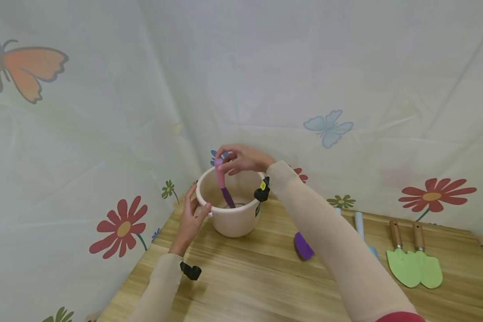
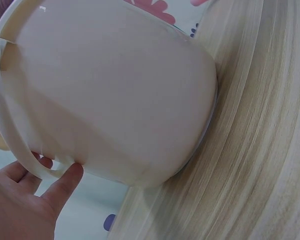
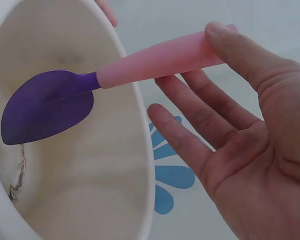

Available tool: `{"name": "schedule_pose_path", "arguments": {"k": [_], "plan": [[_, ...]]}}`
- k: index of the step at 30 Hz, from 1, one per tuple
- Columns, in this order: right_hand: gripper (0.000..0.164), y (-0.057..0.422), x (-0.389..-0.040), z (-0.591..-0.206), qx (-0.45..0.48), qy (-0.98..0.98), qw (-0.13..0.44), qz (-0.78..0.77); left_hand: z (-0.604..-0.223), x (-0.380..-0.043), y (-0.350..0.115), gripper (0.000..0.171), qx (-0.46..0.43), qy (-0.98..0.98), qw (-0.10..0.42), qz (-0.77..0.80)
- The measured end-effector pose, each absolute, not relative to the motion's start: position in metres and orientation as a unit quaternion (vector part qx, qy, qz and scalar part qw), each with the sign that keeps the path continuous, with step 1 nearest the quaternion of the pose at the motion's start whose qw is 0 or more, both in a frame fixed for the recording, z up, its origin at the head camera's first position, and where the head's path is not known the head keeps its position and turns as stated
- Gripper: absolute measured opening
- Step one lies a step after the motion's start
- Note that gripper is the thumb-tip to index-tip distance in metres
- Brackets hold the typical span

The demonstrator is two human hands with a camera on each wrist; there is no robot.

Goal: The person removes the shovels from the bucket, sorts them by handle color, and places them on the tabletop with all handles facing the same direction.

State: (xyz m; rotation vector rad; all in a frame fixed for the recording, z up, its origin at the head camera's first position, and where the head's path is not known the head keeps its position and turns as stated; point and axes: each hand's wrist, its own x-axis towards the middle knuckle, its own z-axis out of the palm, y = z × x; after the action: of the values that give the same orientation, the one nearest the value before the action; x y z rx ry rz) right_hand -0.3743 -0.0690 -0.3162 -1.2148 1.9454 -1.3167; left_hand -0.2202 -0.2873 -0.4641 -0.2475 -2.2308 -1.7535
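Note:
A pale pink bucket (image 1: pixel 235 226) stands upright on the wooden table, in front of the corner of the patterned cloth. My left hand (image 1: pixel 190 222) holds its left side by the rim, with the thumb against the outer wall beside the bucket handle (image 2: pixel 10 120) in the left wrist view. Above the opening, my right hand (image 1: pixel 245 158) pinches a small garden trowel (image 3: pixel 155 57) near the top of its pink grip. The trowel's purple blade (image 3: pixel 47 107) points down into the bucket. Dark marks show on the bucket's inside bottom in the right wrist view.
Right of the bucket lies another purple blade (image 1: pixel 303 246), partly covered by my right sleeve. Light-blue handled tools (image 1: pixel 359 223) are partly hidden behind that arm. Two green trowels (image 1: pixel 403 267) with wooden handles lie overlapping farther right. Flower-patterned cloth (image 1: pixel 245 89) rises behind the table and on its left.

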Motion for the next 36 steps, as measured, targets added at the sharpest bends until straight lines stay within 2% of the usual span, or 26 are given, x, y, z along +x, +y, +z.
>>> {"name": "schedule_pose_path", "arguments": {"k": [20, 36], "plan": [[0.030, -0.055, -0.358, -0.284, -0.439, 0.730, 0.087, -0.516, -0.464, -0.222, -0.287, 0.081, -0.095, -0.778, 0.160, -0.600], [0.033, -0.039, -0.353, -0.265, -0.411, 0.726, 0.020, -0.551, -0.463, -0.223, -0.288, 0.080, -0.085, -0.784, 0.157, -0.595]]}}
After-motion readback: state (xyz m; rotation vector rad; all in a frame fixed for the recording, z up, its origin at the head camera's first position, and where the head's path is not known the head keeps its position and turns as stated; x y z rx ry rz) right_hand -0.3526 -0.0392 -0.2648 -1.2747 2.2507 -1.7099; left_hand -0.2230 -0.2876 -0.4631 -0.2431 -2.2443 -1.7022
